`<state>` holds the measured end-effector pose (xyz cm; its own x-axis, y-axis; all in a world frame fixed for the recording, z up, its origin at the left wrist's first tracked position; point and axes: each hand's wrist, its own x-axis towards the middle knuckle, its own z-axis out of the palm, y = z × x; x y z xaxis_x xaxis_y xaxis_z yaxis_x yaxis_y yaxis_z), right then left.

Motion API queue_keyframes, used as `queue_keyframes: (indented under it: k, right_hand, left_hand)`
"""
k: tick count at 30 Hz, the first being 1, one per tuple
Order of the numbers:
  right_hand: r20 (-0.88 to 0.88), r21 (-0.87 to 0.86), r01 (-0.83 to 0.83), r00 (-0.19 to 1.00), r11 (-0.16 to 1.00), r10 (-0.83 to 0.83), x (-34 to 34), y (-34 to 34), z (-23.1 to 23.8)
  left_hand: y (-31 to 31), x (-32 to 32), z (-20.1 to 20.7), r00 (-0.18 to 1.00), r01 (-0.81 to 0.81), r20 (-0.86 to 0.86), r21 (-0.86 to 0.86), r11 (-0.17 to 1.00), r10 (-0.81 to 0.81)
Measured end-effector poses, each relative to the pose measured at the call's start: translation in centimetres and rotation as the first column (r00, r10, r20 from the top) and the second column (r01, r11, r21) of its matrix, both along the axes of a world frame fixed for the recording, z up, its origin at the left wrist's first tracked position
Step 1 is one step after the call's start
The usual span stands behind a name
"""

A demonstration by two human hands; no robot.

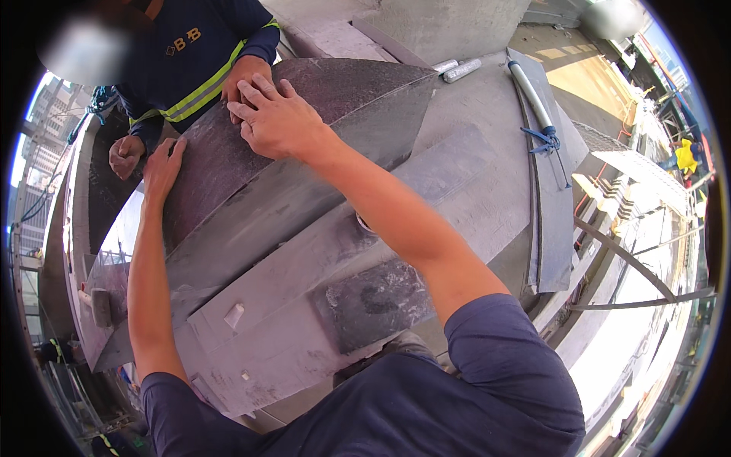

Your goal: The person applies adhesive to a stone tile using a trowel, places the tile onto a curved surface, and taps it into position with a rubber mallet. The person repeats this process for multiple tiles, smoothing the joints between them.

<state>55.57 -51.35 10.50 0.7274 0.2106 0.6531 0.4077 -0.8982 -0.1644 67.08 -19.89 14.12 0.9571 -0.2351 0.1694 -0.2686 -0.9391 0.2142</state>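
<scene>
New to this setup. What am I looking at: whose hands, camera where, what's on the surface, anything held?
No robot here: these are a person's bare hands. The one picture comes from the left of two fisheye cameras worn on their head, looking down, so straight edges bend near the rim.

The left hand is at the far-left edge of a large dark panel; whether it grips is unclear. The right hand, fingers spread, overlaps a co-worker's hand in view; contact is hard to judge. Neither hand holds a tool.

Nearer the wearer is a dark rectangular slab. To the right, a caulking gun with a blue handle lies on a grey strip.
</scene>
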Motion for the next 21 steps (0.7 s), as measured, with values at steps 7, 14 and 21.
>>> queue_keyframes:
  k: [7, 14, 21]
  right_hand:
    - [0.009, -0.04, -0.045, 0.999, 0.998, 0.046, -0.2, -0.8, 0.8]
    - [0.099, -0.106, -0.155, 0.981, 0.982, 0.166, -1.7, 1.6, 3.7]
    - [-0.296, -0.149, -0.174, 0.947, 0.974, 0.124, -3.3, 2.2, 3.4]
  left_hand:
    - [-0.2, 0.2, 0.3, 0.999, -0.005, 0.038, 0.024, 1.0, 0.005]
    - [1.7, 0.7, -1.2, 0.993, -0.019, 0.119, 0.068, 0.998, 0.011]
    - [-0.8, -1.8, -0.7, 0.996, -0.076, 0.045, 0.048, 0.996, 0.074]
